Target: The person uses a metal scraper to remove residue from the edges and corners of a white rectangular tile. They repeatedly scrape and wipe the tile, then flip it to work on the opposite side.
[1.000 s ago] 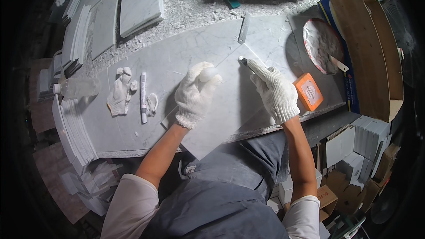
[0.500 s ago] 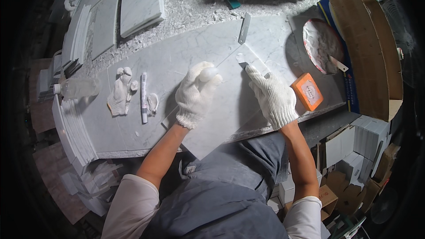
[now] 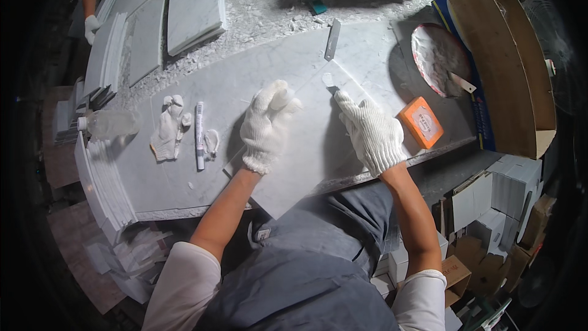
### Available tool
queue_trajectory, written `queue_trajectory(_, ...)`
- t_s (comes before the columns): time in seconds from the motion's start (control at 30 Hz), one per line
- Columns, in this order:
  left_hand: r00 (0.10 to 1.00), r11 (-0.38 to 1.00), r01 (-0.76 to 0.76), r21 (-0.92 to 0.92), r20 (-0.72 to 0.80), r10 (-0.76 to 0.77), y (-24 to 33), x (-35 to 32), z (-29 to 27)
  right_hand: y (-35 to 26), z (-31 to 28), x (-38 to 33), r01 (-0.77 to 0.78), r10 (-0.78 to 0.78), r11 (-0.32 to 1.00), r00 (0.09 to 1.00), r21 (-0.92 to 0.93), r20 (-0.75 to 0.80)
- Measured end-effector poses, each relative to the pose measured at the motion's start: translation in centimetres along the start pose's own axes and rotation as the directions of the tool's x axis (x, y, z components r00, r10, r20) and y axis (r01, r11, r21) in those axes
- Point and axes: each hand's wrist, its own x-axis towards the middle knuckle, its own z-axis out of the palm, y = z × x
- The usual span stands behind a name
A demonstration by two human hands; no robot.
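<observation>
White-gloved, the right hand is gripping a small dark tool, and we are seeing it reaching toward a pale patch near the far corner of the tile. The tile is lying cornerwise beneath both hands, its near corner jutting past the edge of the bench. The left hand is curling over the tile's left side; blur is keeping us from telling whether it is holding anything. Just right of the right hand, an orange box is bearing a printed pale label; we are also noticing lettering along the marker and on the carton.
</observation>
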Motion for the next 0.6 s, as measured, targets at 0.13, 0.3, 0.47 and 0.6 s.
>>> queue_trajectory(0.13, 0.994, 0.987, 0.091, -0.13, 0.067, -0.083, -0.6, 0.9, 0.0, 0.8, -0.9, -1.7, -0.077, 0.081, 0.994, 0.995, -0.076, 0.06)
queue_trajectory(0.3, 0.969, 0.869, -0.247, 0.428, 0.134, 0.21, -1.1, 3.1, -0.7, 0.4, -2.0, -4.2, 0.007, -0.013, 0.996, 0.998, -0.09, -0.063)
queue_trajectory(0.47, 0.934, 0.71, -0.357, 0.607, 0.255, 0.252, -0.6, 4.2, -0.9, 1.6, -0.2, -4.8, 0.331, -0.42, 0.902, 0.818, -0.278, -0.392)
queue_trajectory(0.6, 0.904, 0.601, -0.425, 0.676, 0.287, 0.317, -0.5, 4.5, -0.4, 3.2, 0.3, -4.9, 0.311, -0.403, 0.908, 0.832, -0.28, -0.382)
